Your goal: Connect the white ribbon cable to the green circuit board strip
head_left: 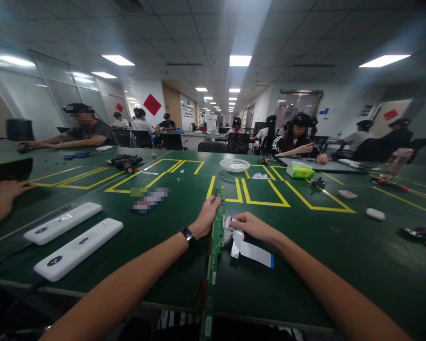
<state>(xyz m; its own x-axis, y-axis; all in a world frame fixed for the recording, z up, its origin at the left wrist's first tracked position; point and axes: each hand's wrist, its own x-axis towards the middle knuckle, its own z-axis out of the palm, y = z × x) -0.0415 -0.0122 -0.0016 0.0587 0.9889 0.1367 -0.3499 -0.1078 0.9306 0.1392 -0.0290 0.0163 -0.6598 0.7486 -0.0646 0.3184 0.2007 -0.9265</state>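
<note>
A long, narrow green circuit board [218,232] runs from the middle of the table down past its near edge. My left hand [206,218], with a dark watch on its wrist, grips the board near its far end. On the board's right side, my right hand [250,224] has its fingers closed on a white flat ribbon cable [253,251]. The cable is folded, and its blue-tipped end points to the right. Whether the cable's other end is joined to the board is hidden by my fingers.
Two white power strips [80,248] lie at the left. Beyond the board stand a white plastic basket [235,165] and a green tissue pack [300,170]. Yellow tape outlines [266,204] mark the green table [156,265]. Co-workers sit across it; another person's hand [3,196] reaches in at left.
</note>
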